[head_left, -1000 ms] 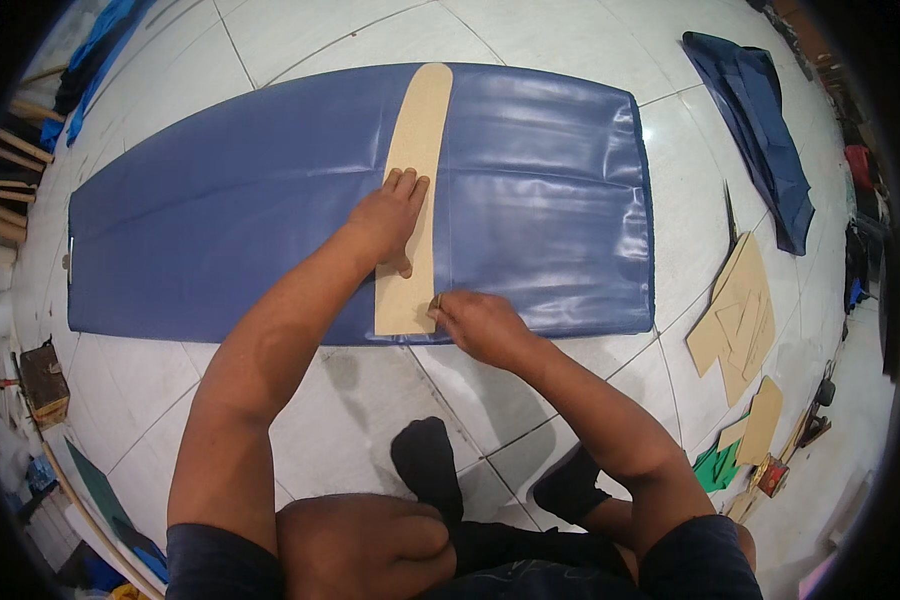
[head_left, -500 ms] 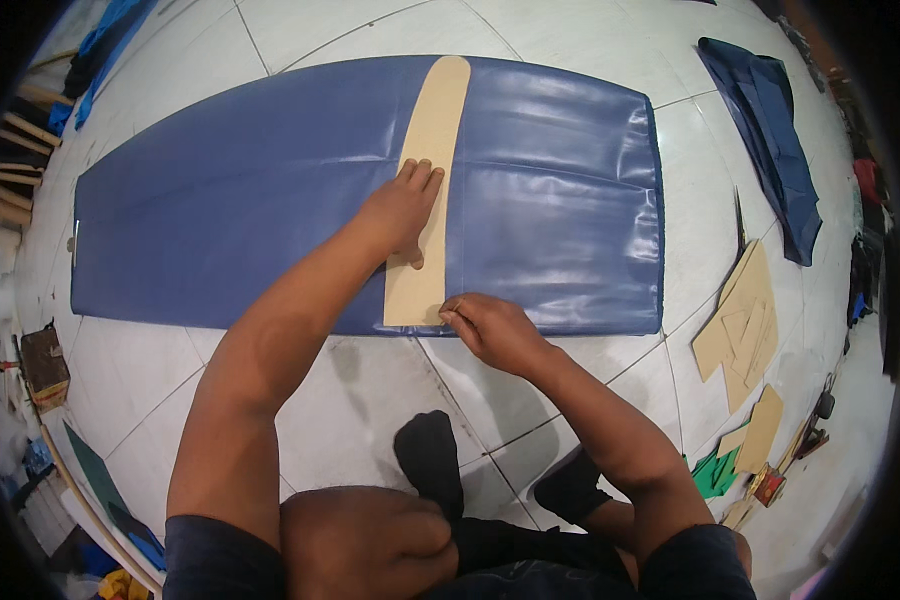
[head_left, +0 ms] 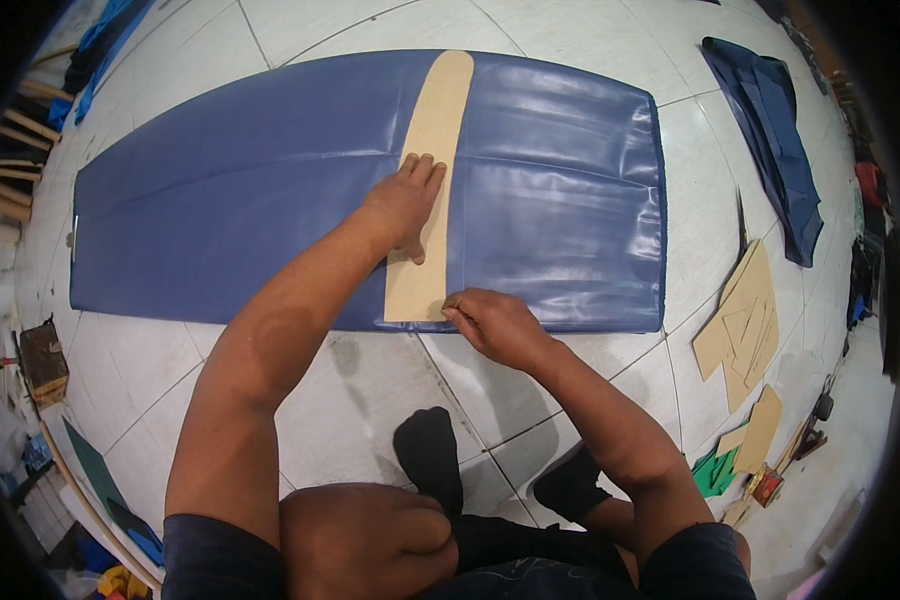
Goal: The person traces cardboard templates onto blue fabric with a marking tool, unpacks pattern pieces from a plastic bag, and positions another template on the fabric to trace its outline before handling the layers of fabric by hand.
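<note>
A large sheet of glossy dark blue material (head_left: 240, 210) lies spread on the tiled floor. Across it runs a long tan cardboard template (head_left: 438, 110), rounded at its far end and cut straight at the near one. My left hand (head_left: 408, 205) presses down on the template's middle, its fingers spread. At the near right corner of the template, my right hand (head_left: 495, 325) is closed in a pinch against the edge. Whatever sits between its fingertips is too small and hidden to make out.
A folded dark blue piece (head_left: 765, 145) lies at the far right. Nearer on that side are several tan cardboard cutouts (head_left: 740, 330) and a green scrap (head_left: 715, 470). A brown box (head_left: 43, 365) stands at the left, below wooden sticks (head_left: 15, 165). My socked foot (head_left: 428, 450) rests close to the sheet.
</note>
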A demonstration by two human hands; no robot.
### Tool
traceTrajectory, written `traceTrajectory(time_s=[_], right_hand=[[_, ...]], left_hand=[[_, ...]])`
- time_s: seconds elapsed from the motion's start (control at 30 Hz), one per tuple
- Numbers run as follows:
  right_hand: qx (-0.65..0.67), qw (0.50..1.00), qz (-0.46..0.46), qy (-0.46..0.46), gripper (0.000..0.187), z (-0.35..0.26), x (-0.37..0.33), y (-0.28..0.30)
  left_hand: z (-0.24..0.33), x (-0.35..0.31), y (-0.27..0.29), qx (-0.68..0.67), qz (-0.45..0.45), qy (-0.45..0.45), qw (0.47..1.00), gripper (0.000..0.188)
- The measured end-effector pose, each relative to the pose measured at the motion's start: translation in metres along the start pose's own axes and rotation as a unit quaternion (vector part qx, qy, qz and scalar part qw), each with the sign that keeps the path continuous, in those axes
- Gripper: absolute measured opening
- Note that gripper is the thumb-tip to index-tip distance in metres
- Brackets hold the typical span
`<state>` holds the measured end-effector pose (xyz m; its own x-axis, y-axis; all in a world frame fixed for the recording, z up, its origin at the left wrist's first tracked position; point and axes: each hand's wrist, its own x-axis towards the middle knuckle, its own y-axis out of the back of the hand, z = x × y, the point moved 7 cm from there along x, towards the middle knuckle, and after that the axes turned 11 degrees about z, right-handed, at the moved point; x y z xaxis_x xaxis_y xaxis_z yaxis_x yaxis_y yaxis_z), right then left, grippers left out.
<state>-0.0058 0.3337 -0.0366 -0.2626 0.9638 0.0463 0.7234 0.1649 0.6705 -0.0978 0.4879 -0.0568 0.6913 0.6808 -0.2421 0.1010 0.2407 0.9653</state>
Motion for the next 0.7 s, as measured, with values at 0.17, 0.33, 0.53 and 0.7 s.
traceTrajectory(time_s=[0.17, 0.33, 0.53, 0.7], right_hand=[[0.013, 0.999, -0.026, -0.021, 0.021, 0.007, -0.004, -0.003], [-0.003, 1.000, -0.007, 0.001, 0.019, 0.004, -0.004, -0.011], [0.016, 0.999, 0.018, 0.045, 0.020, -0.015, 0.015, -0.027], [0.124, 0.992, 0.017, -0.010, 0.021, -0.023, 0.022, -0.025]], left_hand=[[0.005, -0.002, 0.006, -0.033, -0.041, 0.003, 0.999, 0.136], [0.004, -0.001, -0.001, -0.027, -0.029, -0.004, 0.999, 0.135], [-0.001, 0.003, 0.000, -0.001, -0.002, -0.008, 1.000, 0.138], [-0.002, 0.004, -0.001, -0.012, -0.025, -0.008, 1.000, 0.135]])
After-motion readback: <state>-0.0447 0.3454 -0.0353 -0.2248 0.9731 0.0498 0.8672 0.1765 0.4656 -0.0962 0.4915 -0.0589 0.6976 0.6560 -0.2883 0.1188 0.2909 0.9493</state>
